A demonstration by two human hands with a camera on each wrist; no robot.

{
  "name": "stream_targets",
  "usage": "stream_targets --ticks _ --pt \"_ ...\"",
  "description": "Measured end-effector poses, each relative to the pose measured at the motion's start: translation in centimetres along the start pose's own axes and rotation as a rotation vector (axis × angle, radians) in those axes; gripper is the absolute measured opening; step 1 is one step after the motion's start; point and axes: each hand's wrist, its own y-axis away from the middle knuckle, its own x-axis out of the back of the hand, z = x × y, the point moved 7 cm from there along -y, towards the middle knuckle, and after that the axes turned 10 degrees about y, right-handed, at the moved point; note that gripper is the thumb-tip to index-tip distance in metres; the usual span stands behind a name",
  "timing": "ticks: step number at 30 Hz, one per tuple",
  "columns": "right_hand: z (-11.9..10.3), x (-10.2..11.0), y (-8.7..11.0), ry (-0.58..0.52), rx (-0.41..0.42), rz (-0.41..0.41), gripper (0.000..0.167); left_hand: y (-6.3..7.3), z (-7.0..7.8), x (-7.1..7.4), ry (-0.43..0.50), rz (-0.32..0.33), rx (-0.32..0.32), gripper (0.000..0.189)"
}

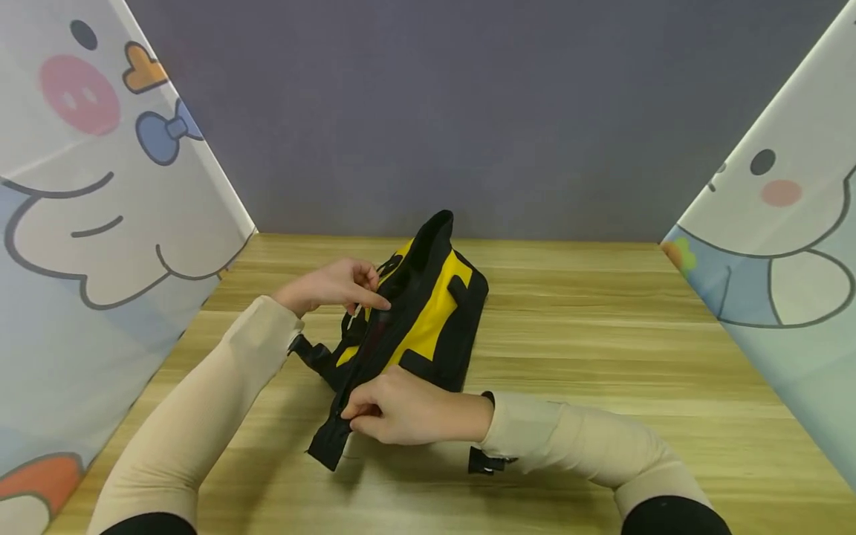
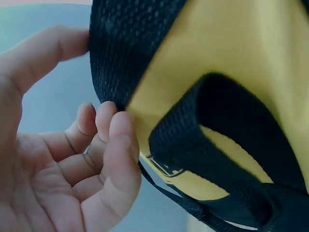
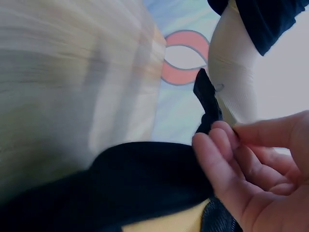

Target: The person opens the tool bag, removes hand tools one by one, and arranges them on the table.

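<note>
A yellow and black bag (image 1: 428,319) stands tilted on the table, its long black-edged mouth facing up. In the head view my left hand (image 1: 334,286) pinches the mouth's edge around its middle. The left wrist view shows the thumb and fingers of the left hand (image 2: 91,140) on either side of the black rim (image 2: 120,48). At the near end of the mouth, my right hand (image 1: 408,409) pinches the bag's zipper; the fingertips hide the slider. A black end tab (image 1: 328,446) sticks out beyond these fingers. The right wrist view shows the right hand (image 3: 251,169) with thumb and forefinger together.
Black straps with a buckle (image 1: 310,353) hang at the bag's left side. Another black strap end (image 1: 484,462) lies under the right wrist. The wooden table (image 1: 602,319) meets a grey wall (image 1: 468,111) behind and cartoon-print panels (image 1: 134,223) at the sides.
</note>
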Motion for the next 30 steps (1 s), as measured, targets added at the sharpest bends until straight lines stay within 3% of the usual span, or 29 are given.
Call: stream_targets --ticks 5,11,14,17,20,23,28,30 --pt "0.5 1.9 0.5 0.079 0.03 0.047 0.011 1.2 0.6 -0.3 -0.041 -0.013 -0.018 0.026" --pt "2.3 5.4 1.2 0.425 0.037 0.244 0.016 3.1 1.3 -1.5 -0.163 -0.044 -0.029 0.027" --pt "3.1 5.8 1.2 0.57 0.083 0.273 0.02 4.1 1.6 -2.2 -0.228 -0.067 -0.034 0.025" --pt "3.5 5.4 1.4 0.67 0.114 0.265 0.022 5.1 1.4 -2.5 -0.233 -0.067 -0.037 0.021" --pt "3.8 5.2 1.8 0.719 0.116 0.28 0.023 6.2 0.8 -2.4 -0.154 -0.051 -0.025 0.015" --pt "3.8 5.3 2.5 0.748 0.134 0.345 0.025 7.2 0.0 -2.1 -0.028 -0.018 -0.019 0.01" --pt "3.3 5.6 4.4 0.774 0.211 0.445 0.028 8.5 -1.2 -1.1 0.15 0.07 -0.08 0.015" --pt "3.2 5.7 5.2 0.767 0.232 0.466 0.022 8.9 -1.7 -0.6 0.194 0.119 -0.1 0.016"
